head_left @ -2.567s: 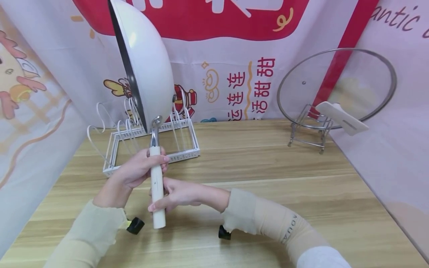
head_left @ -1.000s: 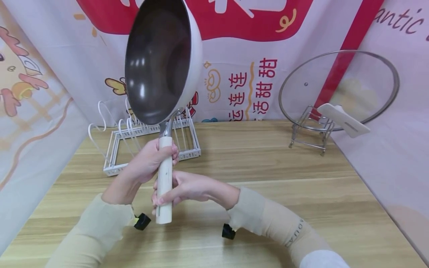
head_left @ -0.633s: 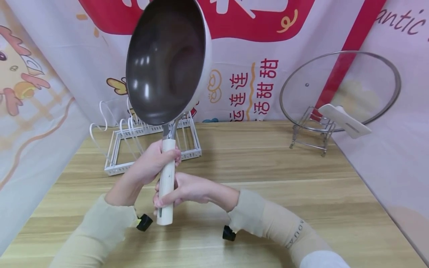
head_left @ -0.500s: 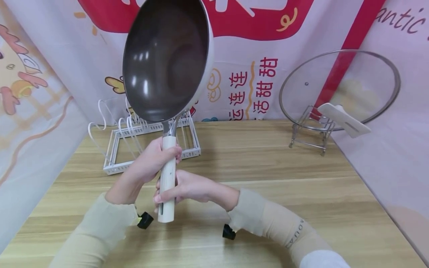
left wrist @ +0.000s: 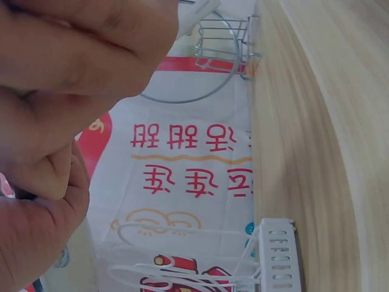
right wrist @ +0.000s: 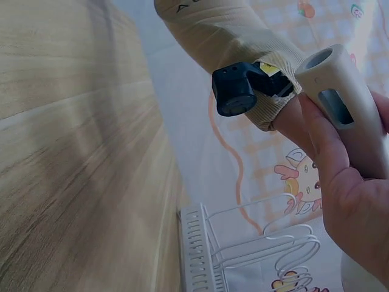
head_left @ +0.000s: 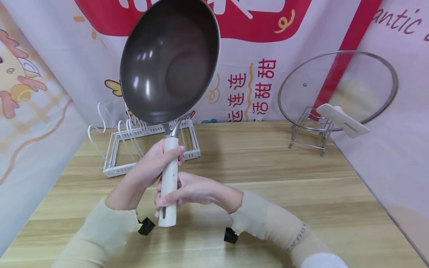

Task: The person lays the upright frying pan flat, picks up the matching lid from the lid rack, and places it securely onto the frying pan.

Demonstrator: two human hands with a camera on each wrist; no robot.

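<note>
A wok (head_left: pixel 169 63) with a dark inside, a white outside and a cream handle (head_left: pixel 170 178) is held up in the air. Its inside faces me and the handle points down. My left hand (head_left: pixel 152 162) grips the upper part of the handle, near the metal neck. Lower down, my right hand (head_left: pixel 191 190) holds the same handle, thumb across its front. In the right wrist view the hollow end of the handle (right wrist: pixel 346 109) sticks out past the right hand (right wrist: pixel 358 201). Curled fingers of the left hand (left wrist: pixel 67 73) fill the side of the left wrist view.
A white wire pot rack (head_left: pixel 117 169) stands behind the hands at the left, partly hidden by the wok. At the back right, a small metal stand (head_left: pixel 311 130) bears a glass lid (head_left: pixel 311 100) and a white spatula (head_left: pixel 343 120). Printed cloth surrounds the wooden table (head_left: pixel 268 167).
The wok has turned about its handle: first its white outside showed, now its dark inside faces me. It has also shifted slightly right. Both hands keep holding the handle.
</note>
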